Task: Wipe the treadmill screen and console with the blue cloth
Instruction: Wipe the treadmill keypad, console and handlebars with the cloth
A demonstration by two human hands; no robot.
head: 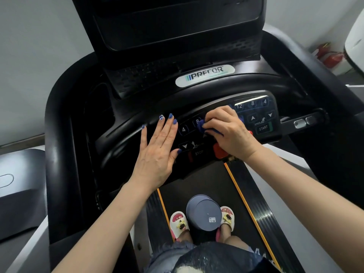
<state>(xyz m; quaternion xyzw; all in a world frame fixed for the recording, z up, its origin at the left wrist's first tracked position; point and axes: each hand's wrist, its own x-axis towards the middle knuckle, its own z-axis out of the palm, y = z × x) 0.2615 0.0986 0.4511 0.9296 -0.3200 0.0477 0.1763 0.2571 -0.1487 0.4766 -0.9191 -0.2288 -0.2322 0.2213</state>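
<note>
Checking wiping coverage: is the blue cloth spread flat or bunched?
Bunched: the right hand grips the blue cloth wadded, only small folds showing.

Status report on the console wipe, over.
Right hand grips blue cloth on console keypad. Left hand flat, steadying. Nothing blocking.

The right hand (230, 131) curls its fingers round a bunched blue cloth (204, 127) and presses it onto the middle of the treadmill console (262, 115), just beside the key marked 8. The left hand (159, 148) lies flat with straight fingers on the console's left part, its thumb tip near the down-arrow key. Above, the dark screen (177, 22) tilts back over a silver Precor badge (204, 75). A red stop tab (220, 151) shows under the right wrist. Below, a grey round bucket (203, 212) stands on the belt (197, 186) between two feet in white slippers (179, 221).
</note>
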